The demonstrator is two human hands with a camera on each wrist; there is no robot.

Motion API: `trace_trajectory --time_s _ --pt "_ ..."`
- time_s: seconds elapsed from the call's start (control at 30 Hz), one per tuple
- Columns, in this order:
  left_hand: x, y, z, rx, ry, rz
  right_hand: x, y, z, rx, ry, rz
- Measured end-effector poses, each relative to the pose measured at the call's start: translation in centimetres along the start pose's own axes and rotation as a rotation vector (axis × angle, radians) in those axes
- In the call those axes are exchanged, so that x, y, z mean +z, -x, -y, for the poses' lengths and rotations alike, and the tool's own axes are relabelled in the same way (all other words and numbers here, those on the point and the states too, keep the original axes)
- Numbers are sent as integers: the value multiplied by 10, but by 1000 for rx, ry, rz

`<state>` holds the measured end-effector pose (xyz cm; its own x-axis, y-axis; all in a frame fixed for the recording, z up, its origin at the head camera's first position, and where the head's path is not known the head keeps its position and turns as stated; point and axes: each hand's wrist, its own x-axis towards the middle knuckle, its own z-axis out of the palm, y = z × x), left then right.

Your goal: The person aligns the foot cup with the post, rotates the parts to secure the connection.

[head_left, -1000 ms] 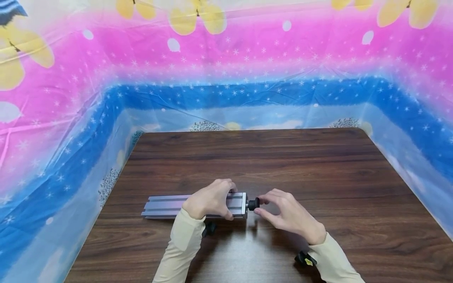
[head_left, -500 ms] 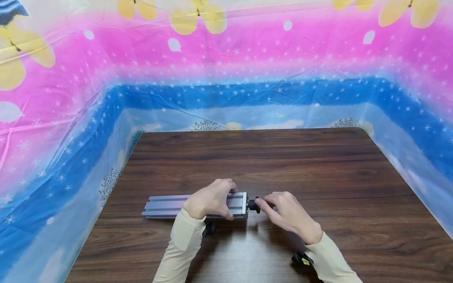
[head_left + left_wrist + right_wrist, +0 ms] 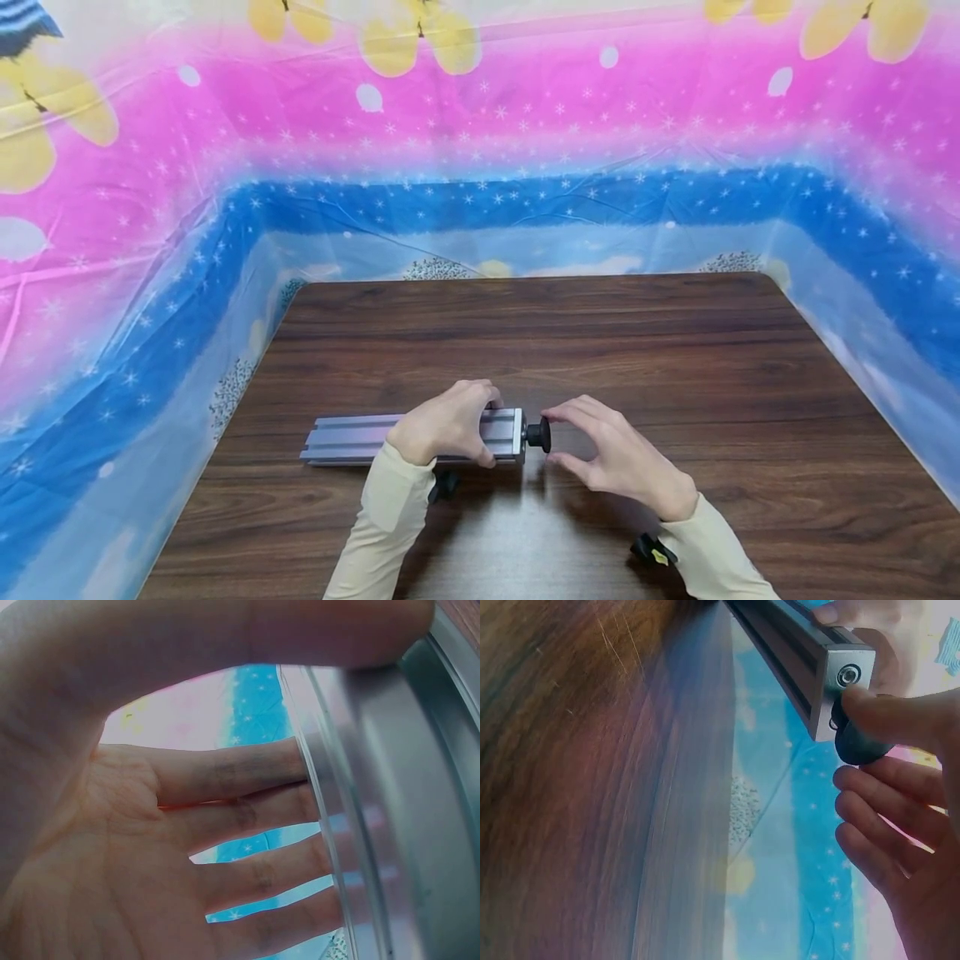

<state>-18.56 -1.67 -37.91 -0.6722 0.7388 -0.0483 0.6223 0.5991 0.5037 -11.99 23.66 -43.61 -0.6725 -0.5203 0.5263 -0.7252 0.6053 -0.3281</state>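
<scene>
A silver aluminium extrusion with long grooves [image 3: 348, 437] lies lengthwise on the table. My left hand [image 3: 450, 421] grips it near its right end, with the thumb on the near side and the fingers on the far side. From its end plate [image 3: 823, 697] sticks out a black round knob [image 3: 545, 435]. Thumb and forefinger of my right hand [image 3: 611, 450] pinch the knob's rim from opposite sides. In the right wrist view the other fingers [image 3: 885, 825] are spread loosely below the knob. A bolt head [image 3: 848, 675] shows in the end plate beside it.
The dark wood-grain table [image 3: 540, 333] reaches back to a cloth backdrop [image 3: 465, 200] in pink and blue. Black wrist mounts sit under both sleeves, close above the tabletop.
My right hand twisted on the knob: the thumb rose over it half a second ago and is now lower, with the fingers higher. The left hand and extrusion have stayed still.
</scene>
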Motion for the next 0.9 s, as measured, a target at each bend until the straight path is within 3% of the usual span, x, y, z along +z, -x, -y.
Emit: trace_trajectory --time_s 0.2,0.7,0.9 --pt "2 1 2 14 6 -3 3 -1 0 21 12 -6" --pt "1 0 1 19 2 -5 6 -5 6 194 30 68" --pt "0 0 2 21 6 -6 3 -3 6 207 30 54"
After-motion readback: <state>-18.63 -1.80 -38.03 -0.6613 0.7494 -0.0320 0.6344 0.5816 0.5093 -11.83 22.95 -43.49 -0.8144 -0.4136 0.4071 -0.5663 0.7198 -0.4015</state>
